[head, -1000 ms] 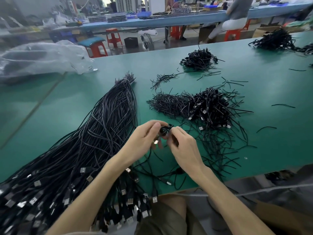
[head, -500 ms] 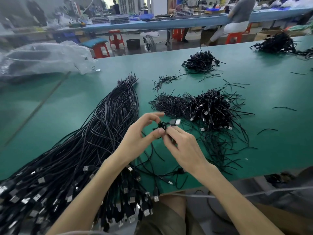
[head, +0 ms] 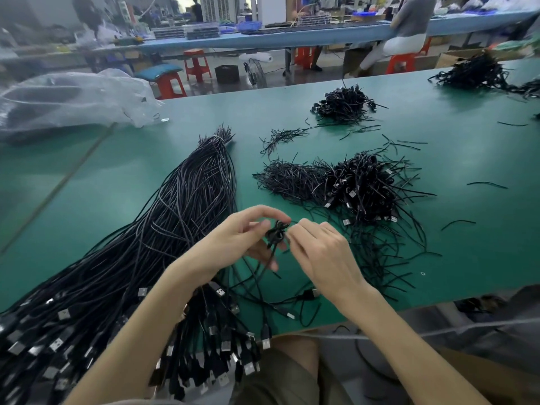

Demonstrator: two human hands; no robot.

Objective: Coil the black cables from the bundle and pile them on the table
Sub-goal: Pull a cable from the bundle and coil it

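A long bundle of black USB cables (head: 163,244) lies on the green table (head: 467,229), running from its tied far end down to the near left edge, where the metal plugs hang over. A small coiled black cable (head: 276,232) is held between both hands just above the table. My left hand (head: 236,244) pinches the coil between thumb and fingers. My right hand (head: 321,252) pinches it from the right with its fingertips. A pile of coiled cables (head: 365,191) lies just beyond the hands.
Black twist ties (head: 292,182) lie in a heap left of the pile, with loose ones scattered around. More cable piles (head: 344,105) sit further back and at the far right (head: 473,73). A clear plastic bag (head: 73,97) lies at the back left.
Both hands have kept working the small coil, turning it between the fingertips. The silver plug that showed above the right fingers half a second ago is hidden now.
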